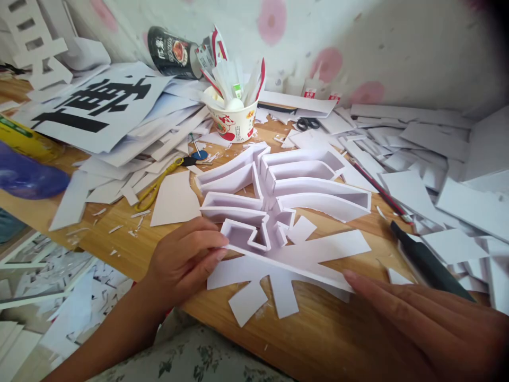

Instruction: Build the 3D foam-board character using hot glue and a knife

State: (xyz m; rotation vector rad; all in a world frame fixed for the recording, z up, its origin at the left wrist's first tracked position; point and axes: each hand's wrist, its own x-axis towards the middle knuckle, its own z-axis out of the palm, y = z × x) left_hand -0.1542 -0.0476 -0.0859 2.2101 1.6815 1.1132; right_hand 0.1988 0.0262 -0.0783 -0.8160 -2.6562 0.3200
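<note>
White paper scraps crowd a wooden table [330, 339]. At far left lies a purple object [27, 178], then a printed sheet with a bold black character [95, 103] atop a heap of offcuts. The left hand [185, 260] pinches the near-left corner of a white foam-board character model [278, 212], fingers closed narrowly on its low wall. The model lies at table centre, walled strokes above, flat strokes toward the near edge. Behind it stands a paper cup [234, 122] stuffed with strips; scissors [308, 124] lie just right. The right hand [421, 313] rests flat, fingers together, fingertips touching the model's near-right edge. A black utility knife [429, 262] lies beside it, among more offcuts.
</note>
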